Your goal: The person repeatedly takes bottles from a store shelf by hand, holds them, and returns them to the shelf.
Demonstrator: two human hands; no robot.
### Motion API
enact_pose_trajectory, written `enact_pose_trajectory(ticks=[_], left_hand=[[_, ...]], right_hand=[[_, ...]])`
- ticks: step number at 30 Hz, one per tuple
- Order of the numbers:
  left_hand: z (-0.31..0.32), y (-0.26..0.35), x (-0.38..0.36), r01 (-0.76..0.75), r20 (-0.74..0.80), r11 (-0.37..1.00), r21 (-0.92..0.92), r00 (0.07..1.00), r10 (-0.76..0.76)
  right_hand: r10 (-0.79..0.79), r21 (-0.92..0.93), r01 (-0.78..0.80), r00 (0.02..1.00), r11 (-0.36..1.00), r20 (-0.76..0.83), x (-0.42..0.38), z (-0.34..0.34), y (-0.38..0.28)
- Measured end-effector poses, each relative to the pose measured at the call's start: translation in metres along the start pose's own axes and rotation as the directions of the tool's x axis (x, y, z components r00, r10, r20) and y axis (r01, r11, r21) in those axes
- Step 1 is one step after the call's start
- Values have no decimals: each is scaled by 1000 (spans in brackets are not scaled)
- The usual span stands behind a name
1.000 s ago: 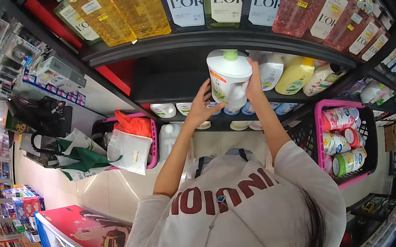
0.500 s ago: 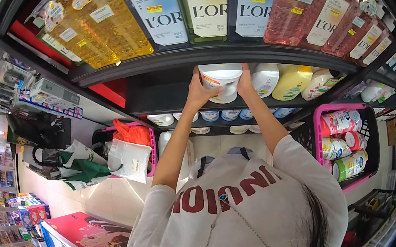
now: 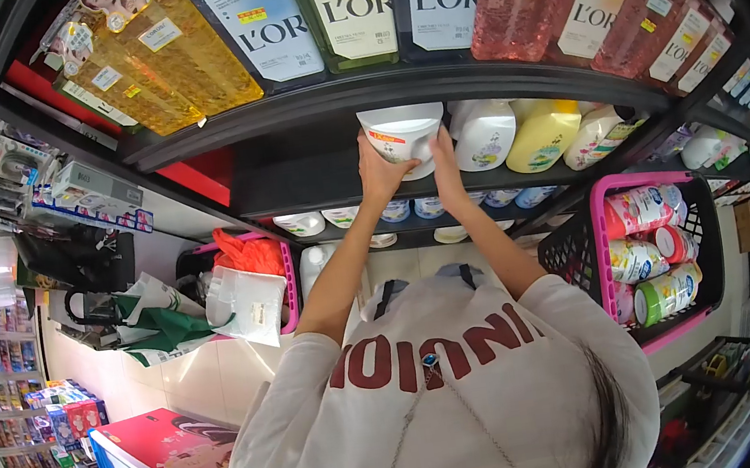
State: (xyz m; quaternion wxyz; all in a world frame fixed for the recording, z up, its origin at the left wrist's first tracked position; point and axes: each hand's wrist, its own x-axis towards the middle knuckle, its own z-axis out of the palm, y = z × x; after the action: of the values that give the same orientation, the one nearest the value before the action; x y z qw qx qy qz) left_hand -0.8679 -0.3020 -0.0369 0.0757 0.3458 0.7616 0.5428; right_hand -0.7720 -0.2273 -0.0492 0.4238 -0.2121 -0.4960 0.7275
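On the shelf under the top row, a white plastic jug [image 3: 401, 126] with a red-and-yellow label stands between my two hands. My left hand [image 3: 380, 174] is wrapped around its left side, the thumb laid across the lower front. Against the right side, by the jug's moulded handle, my right hand [image 3: 446, 168] presses with its fingers pointing up. The far side of the jug and some of my fingers behind it are hidden. Just right of the jug are another white bottle [image 3: 485, 136] and a yellow bottle [image 3: 542, 133].
Large pump bottles [image 3: 350, 10] line the shelf above, its black edge [image 3: 302, 111] close over my hands. A pink-rimmed black basket [image 3: 603, 251] with several bottles stands at right. Another basket [image 3: 291, 292], holding a red bag [image 3: 249, 250], is at left.
The whole view has shifted slightly. My right hand has come lower on the jug's side, showing more of its front. Both hands still hold it beside the same bottles.
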Motion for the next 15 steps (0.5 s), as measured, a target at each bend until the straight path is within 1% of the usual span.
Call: enact_pose_trajectory(ticks=[2,3,5,6,7,9,11,13,14,15], left_hand=[[3,-3,5,24,-14,999,21,1000,-24],[6,-3,9,20,-9,1000,21,1000,-20],[11,-1,15,-3,-102,994,113,995,14],[13,1,20,-10,-91,995,96,996,19],[16,-3,26,-17,-87,996,92,996,25],[27,-19,41,-65,-145,991,118,986,82],[33,-19,52,-71,-154,990,118,984,89],[38,-19,67,27,-110,979,204,994,-4],[40,-19,72,43,-113,982,182,993,-22],[42,-20,78,38,-109,983,180,994,-19]], right_hand=[[-28,-271,36,999,962,32,-12,-5,13],[-32,-270,38,999,962,27,-10,-14,27],[49,-489,51,981,871,188,-9,-24,37],[187,-521,-89,972,849,139,-9,-30,41],[180,-522,-85,974,849,135,-11,-30,40],[199,-602,-33,957,798,210,-11,-32,35],[195,-583,-55,964,811,179,-15,-28,24],[218,-546,-33,936,837,277,-14,-28,20],[187,-498,-35,948,867,258,-18,-27,19],[183,-499,-33,950,866,254,-21,-26,17]])
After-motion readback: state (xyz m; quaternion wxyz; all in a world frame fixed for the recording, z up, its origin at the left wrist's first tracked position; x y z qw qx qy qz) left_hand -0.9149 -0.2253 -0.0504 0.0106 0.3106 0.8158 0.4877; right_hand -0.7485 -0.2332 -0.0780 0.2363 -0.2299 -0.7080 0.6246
